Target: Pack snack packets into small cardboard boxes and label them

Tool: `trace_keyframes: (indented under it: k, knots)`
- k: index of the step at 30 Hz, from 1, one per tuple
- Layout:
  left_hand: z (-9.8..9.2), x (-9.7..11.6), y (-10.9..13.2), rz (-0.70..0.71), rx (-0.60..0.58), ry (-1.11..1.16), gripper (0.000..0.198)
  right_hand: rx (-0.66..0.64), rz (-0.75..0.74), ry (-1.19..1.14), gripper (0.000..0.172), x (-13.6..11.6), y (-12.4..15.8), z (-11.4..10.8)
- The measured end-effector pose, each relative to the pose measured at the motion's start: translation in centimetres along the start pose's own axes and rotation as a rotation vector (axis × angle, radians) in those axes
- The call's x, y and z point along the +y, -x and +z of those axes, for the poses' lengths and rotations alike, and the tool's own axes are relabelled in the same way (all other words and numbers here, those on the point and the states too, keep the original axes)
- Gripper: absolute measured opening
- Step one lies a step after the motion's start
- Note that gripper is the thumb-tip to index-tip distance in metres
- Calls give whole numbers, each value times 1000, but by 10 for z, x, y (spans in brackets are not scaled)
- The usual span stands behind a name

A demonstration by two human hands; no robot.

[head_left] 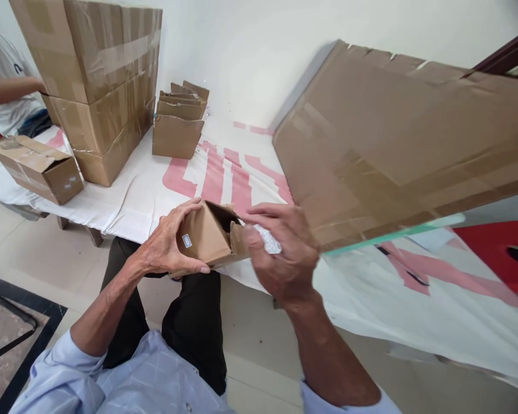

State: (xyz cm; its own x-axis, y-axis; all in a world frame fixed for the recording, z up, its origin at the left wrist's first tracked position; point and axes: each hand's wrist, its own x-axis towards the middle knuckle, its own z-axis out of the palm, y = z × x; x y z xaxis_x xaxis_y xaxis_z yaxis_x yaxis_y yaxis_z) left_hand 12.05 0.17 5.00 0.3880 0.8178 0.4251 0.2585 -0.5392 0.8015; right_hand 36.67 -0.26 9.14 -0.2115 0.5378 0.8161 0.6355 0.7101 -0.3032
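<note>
"Why is the left hand [168,244] spread wide around the small brown cardboard box [205,238]?"

"Likely to steady it by the pink-and-white tablecloth [127,204]'s near edge, opening toward the right, where the half-curled right hand [285,247] grips a crinkled whitish packet [268,239]."

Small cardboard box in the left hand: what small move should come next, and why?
Probably guide the whitish bundle into the small cardboard box with the right hand: the left hand holds the box, which gapes open near the bundle.
</note>
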Motion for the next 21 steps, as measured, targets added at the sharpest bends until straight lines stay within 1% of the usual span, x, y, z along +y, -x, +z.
trace_keyframes:
  k: [1, 3, 5, 6, 8, 11, 13, 17, 21]
  knots:
    - [0, 1, -1, 14, -23, -28, 123, -42, -38, -1, 18, -9, -4, 2]
    - [-1, 3, -2, 26, -76, -98, 128, -91, -93, 1, 18, -19, -7, 9]
    - [-1, 4, -1, 6, -118, -159, 133, -114, -134, 4, 17, -21, -8, 15]
    - [-2, 5, 0, -12, -121, -179, 134, -126, -150, 9, 17, -22, -9, 17]
    - [-2, 8, 2, -43, -78, -205, 134, -147, -183, 37, 17, -23, -11, 18]
    - [-3, 15, 3, -50, 30, -274, 127, -155, -251, 98, 20, -28, -16, 18]
    - [-2, 22, 2, -52, 78, -350, 122, -177, -292, 138, 21, -33, -20, 18]
    - [7, 29, -1, -43, 143, -451, 111, -268, -350, 232, 22, -36, -26, 25]
    - [16, 32, -3, -20, 180, -484, 103, -287, -401, 320, 24, -32, -25, 33]
